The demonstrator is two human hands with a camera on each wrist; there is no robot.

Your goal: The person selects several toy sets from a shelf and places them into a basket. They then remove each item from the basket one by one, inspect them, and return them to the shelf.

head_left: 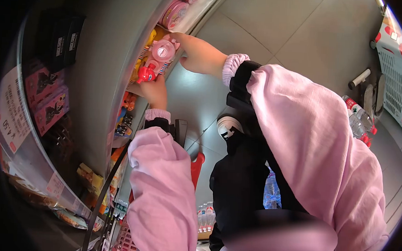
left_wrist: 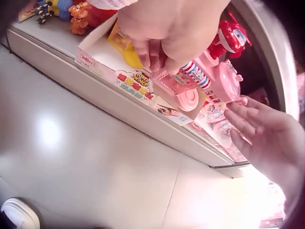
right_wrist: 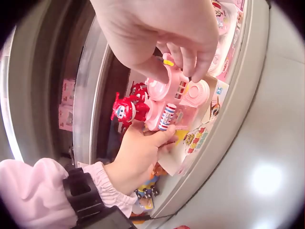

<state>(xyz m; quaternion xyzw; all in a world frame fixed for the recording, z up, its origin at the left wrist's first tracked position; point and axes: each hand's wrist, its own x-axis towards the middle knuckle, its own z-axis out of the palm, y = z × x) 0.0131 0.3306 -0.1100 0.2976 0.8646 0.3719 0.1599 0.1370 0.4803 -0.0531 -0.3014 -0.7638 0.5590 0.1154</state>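
Note:
A pink plastic toy (right_wrist: pixel 158 88) with a round pot-like part and a red plane-robot figure (right_wrist: pixel 125 112) stands at a printed cardboard display box (left_wrist: pixel 88 62) on a low shelf. My left hand (head_left: pixel 155 90) holds the toy's near end beside the red figure, thumb and fingers around its lower part. At the far end is my right hand (head_left: pixel 198 52); in the left wrist view its fingers are extended, fingertips at a small pink knob. A yellow piece (right_wrist: pixel 168 62) shows between its thumb and fingers in the right wrist view. A yellow package (left_wrist: pixel 125 45) lies inside the box.
Pink round tubs (head_left: pixel 174 14) stand farther along the shelf, with small figures (left_wrist: pixel 78 16) on the other side. An upper shelf with price labels (head_left: pixel 14 111) curves overhead at left. Water bottles (head_left: pixel 360 116) and a white basket with red dots (head_left: pixel 395 67) are at right.

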